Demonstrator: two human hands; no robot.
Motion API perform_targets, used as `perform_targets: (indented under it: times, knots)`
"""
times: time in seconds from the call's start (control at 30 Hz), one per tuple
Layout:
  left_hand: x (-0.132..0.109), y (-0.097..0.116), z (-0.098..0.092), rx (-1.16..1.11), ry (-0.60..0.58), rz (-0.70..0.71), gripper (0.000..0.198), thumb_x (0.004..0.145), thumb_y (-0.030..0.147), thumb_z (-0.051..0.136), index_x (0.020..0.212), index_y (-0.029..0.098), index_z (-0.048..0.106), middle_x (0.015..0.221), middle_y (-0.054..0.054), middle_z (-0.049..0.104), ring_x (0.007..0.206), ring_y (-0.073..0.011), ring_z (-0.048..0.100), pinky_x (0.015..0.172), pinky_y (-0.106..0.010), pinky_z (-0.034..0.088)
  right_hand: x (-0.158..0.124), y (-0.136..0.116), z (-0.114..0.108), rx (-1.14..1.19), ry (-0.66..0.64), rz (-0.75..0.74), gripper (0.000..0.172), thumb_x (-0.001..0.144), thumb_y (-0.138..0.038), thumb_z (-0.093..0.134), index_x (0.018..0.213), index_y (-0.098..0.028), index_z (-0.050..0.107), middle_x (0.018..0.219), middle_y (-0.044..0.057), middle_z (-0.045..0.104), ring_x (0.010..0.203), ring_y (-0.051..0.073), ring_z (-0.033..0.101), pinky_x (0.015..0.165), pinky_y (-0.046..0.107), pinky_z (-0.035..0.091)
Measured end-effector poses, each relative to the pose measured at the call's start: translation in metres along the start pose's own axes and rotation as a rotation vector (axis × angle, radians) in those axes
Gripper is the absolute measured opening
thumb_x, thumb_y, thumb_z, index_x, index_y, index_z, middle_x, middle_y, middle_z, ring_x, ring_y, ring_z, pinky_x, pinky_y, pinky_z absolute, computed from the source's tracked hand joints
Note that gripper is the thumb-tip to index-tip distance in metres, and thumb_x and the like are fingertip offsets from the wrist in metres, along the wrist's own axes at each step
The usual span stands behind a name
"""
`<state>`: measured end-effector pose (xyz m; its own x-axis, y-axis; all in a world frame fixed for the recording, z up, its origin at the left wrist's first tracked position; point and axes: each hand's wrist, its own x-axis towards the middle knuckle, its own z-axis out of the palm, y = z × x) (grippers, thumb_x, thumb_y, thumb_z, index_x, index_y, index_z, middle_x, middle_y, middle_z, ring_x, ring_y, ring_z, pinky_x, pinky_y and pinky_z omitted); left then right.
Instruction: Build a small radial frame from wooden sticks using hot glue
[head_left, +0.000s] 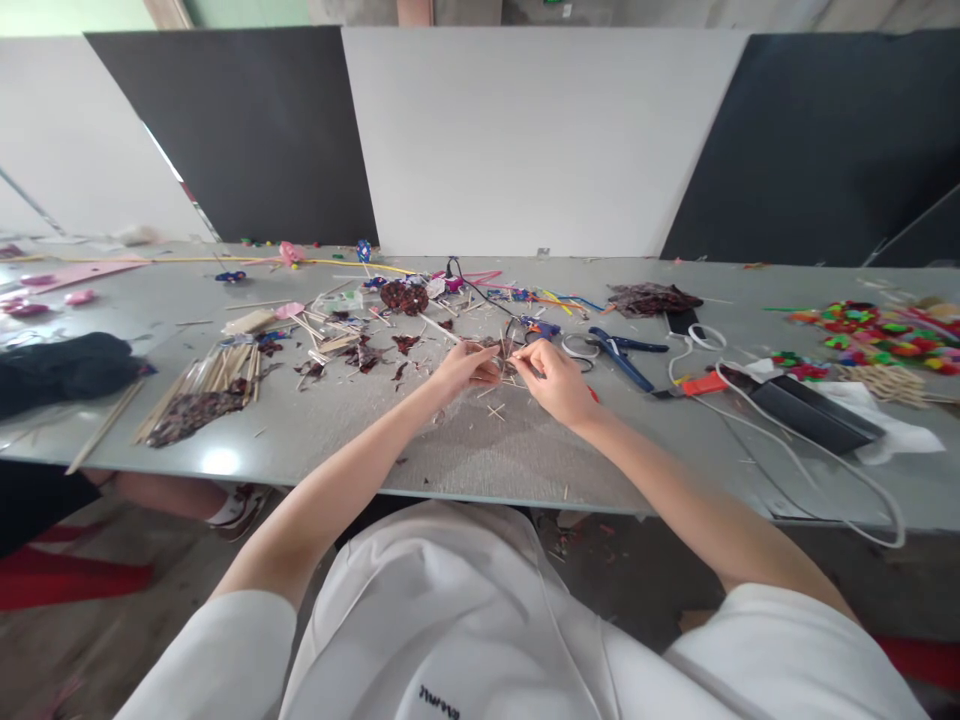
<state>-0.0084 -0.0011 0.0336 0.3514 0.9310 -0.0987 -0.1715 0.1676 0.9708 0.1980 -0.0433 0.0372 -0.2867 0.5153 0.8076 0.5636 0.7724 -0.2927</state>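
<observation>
Close together above the middle of the table, both my hands work at a small cluster of thin wooden sticks (507, 350). My left hand (471, 366) has its fingers curled at the left side of the cluster; what they grip is largely hidden. From the right, my right hand (555, 378) pinches a thin stick between thumb and forefinger. Loose crossed stick pieces (496, 411) lie just below the hands. Behind them rests a blue glue gun (541, 328), partly covered. Blue-handled pliers (622, 352) lie open to the right of my right hand.
Dark patterned fabric scraps (364, 354) and sticks litter the left, beside a stick bundle (217, 385). At right are crumpled fabric (652, 299), a black box (816, 413), a looping white cable (795, 455) and colourful pieces (885, 335). Upright panels (540, 140) stand behind. Someone's leg (169, 495) shows at left.
</observation>
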Motion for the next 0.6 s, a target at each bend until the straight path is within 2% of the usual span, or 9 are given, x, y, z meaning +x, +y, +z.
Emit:
perform_targets:
  times: [0.07,0.13,0.3,0.4,0.6]
  knots:
    - [-0.0008,-0.0013,0.0024,-0.024,-0.006,0.008,0.045,0.09,0.055,0.077,0.103,0.021,0.049,0.077,-0.005,0.075,0.062,-0.0202,0.075,0.068,-0.037,0.065,-0.0008,0.0011,0.0004,-0.008,-0.02,-0.001,0.033,0.106,-0.031,0.06,0.083,-0.028,0.036,0.086,0.003,0.067,0.087,0.021,0.072,0.074,0.034,0.052]
    - [-0.0016,-0.0023,0.0046,-0.02,-0.006,0.016,0.046,0.091,0.052,0.077,0.109,0.022,0.046,0.076,-0.004,0.075,0.062,-0.0213,0.075,0.067,-0.037,0.064,-0.0014,0.0024,0.0009,-0.019,-0.031,-0.002,0.031,0.106,-0.032,0.059,0.083,-0.028,0.039,0.085,0.003,0.066,0.084,0.021,0.07,0.073,0.034,0.052]
    - [-0.0041,-0.0031,0.0056,0.041,0.011,0.042,0.052,0.086,0.021,0.081,0.12,0.02,0.042,0.074,-0.001,0.074,0.06,-0.0186,0.074,0.07,-0.035,0.062,-0.001,0.0044,0.0015,-0.055,-0.023,0.0,0.024,0.106,-0.033,0.059,0.087,-0.027,0.045,0.078,0.0,0.059,0.072,0.018,0.062,0.07,0.032,0.051]
    - [-0.0041,-0.0042,0.0049,0.064,-0.003,0.066,0.048,0.086,0.011,0.077,0.12,0.019,0.042,0.072,0.0,0.073,0.058,-0.0163,0.072,0.07,-0.033,0.06,0.0002,0.0041,0.0012,-0.042,-0.002,0.02,0.027,0.106,-0.032,0.06,0.086,-0.027,0.043,0.077,-0.001,0.059,0.073,0.018,0.064,0.071,0.032,0.05]
    - [-0.0006,-0.0094,0.0049,0.125,-0.001,0.07,0.05,0.084,0.01,0.079,0.119,0.019,0.044,0.069,0.001,0.072,0.055,-0.0153,0.069,0.064,-0.03,0.057,0.004,0.0041,-0.0008,-0.005,0.052,0.094,0.035,0.104,-0.038,0.062,0.082,-0.028,0.038,0.081,0.002,0.067,0.081,0.021,0.071,0.072,0.034,0.051]
